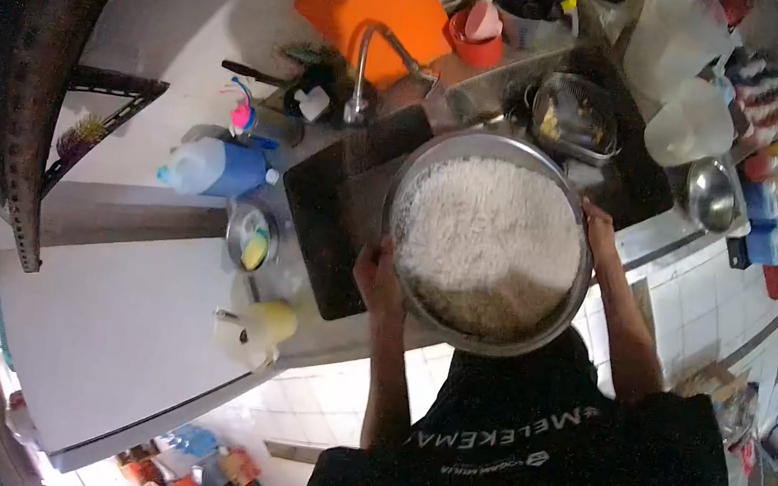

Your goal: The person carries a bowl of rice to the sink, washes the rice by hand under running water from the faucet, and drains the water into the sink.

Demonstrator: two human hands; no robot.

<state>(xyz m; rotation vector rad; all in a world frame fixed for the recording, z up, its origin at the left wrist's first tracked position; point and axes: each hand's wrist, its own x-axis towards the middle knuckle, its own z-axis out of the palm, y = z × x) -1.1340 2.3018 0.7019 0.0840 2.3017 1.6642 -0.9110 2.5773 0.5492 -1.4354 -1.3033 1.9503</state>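
A wide round metal bowl (495,145) is held up in front of my body, over the near edge of the dark double sink (321,234). White, grainy contents that look like rice (495,223) fill much of it; the part nearest me looks browner and shadowed. My left hand (378,279) grips the bowl's left side, and my right hand (596,223) grips its right rim. Some fingers of both hands are hidden behind or under the bowl. Beyond the bowl, the curved faucet (364,63) stands at the sink's back edge.
A strainer basket (578,115) with yellowish scraps sits in the right basin. On the left are a blue-liquid bottle (222,169), a small bowl with a sponge (252,237) and a white surface (121,336). An orange cutting board (381,6) leans behind; a metal bowl (712,195) stands right.
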